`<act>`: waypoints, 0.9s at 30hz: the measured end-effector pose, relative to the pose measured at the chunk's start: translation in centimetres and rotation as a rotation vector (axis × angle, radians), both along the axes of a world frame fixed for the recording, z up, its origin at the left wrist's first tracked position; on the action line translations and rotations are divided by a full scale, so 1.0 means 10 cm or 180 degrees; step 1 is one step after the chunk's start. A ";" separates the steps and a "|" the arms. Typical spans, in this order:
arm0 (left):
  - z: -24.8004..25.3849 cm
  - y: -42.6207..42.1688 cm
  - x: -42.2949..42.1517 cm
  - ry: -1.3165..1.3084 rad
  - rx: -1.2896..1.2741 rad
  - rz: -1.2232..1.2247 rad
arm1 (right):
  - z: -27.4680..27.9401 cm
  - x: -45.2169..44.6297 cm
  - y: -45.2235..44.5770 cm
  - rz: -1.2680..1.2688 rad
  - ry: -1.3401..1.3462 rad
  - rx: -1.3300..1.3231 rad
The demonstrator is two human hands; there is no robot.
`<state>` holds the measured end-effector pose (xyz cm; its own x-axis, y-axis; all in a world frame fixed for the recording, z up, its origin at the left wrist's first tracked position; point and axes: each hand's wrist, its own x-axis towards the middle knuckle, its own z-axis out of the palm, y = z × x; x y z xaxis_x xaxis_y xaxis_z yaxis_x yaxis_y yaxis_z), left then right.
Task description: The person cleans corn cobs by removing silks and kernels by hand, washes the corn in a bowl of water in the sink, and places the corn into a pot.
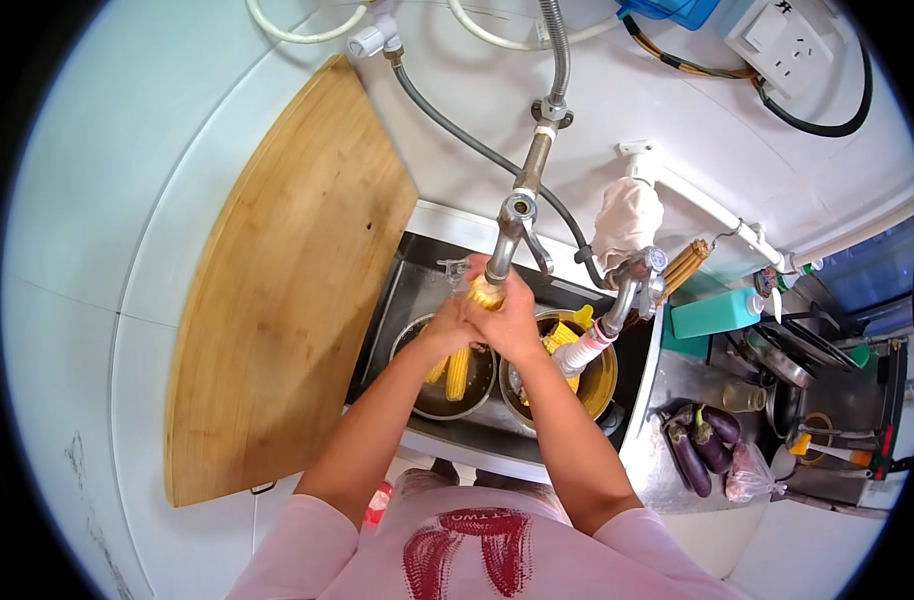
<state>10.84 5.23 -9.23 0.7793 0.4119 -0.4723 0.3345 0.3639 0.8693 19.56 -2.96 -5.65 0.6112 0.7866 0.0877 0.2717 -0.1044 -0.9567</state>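
Note:
Under the left faucet [505, 240], my left hand [451, 326] and my right hand [513, 318] are both closed around an ear of corn [485, 293]. Clear water splashes beside the spout. Below my hands sits a metal basin [424, 401] with water and yellow corn cobs [458, 376] in it. To the right, a second pot [603, 384] contains more corn [567, 340], partly covered by my right forearm. My fingers hide much of the held ear.
A large wooden board [277, 290] leans at the left. Over the right pot hangs another faucet [632, 280] with a pink-white hose end. Eggplants [712, 440], a plastic bag [752, 472], a teal bottle [715, 315] and pans crowd the right counter.

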 end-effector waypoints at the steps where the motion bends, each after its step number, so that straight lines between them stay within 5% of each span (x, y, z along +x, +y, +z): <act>1: 0.07 0.05 0.01 0.0671 0.0414 -0.0305 | -0.05 0.01 -0.01 -0.0012 -0.0008 0.0007; 2: -0.31 0.09 0.01 -0.0279 0.0563 -0.0044 | -0.15 0.02 -0.02 -0.0102 -0.0300 0.0182; 5: -0.07 -0.02 -0.02 -0.0359 0.0036 0.0164 | -0.08 -0.01 -0.06 -0.0115 -0.0201 0.0184; 7: -0.10 0.03 -0.11 -0.0257 0.0274 0.0074 | 0.07 -0.02 -0.05 0.0066 0.0561 -0.0114; 9: -0.06 0.14 -0.22 -0.0155 0.0520 0.0000 | -0.05 0.02 -0.02 -0.0164 0.0236 -0.0233; 11: 0.17 0.26 -0.32 0.0221 0.2357 0.0107 | 0.04 -0.05 -0.01 -0.0119 -0.0569 -0.0269; 17: 1.39 -0.17 -0.03 -0.1141 0.3675 0.0971 | -0.05 -0.10 0.06 -0.0489 -0.0324 -0.0726; 24: 1.50 -0.14 0.22 -0.1036 0.4157 0.0694 | -0.42 -0.23 0.04 -0.0297 0.0998 0.1129; 27: 1.64 0.10 0.06 -0.1268 0.3670 -0.0170 | -0.94 -0.28 -0.31 0.0179 -0.0350 -0.1349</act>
<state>11.45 6.27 7.16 0.8149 0.3947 0.4244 -0.0380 -0.6943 0.7187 16.71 -6.10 -15.05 0.5714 0.7989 -0.1879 0.3859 -0.4636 -0.7976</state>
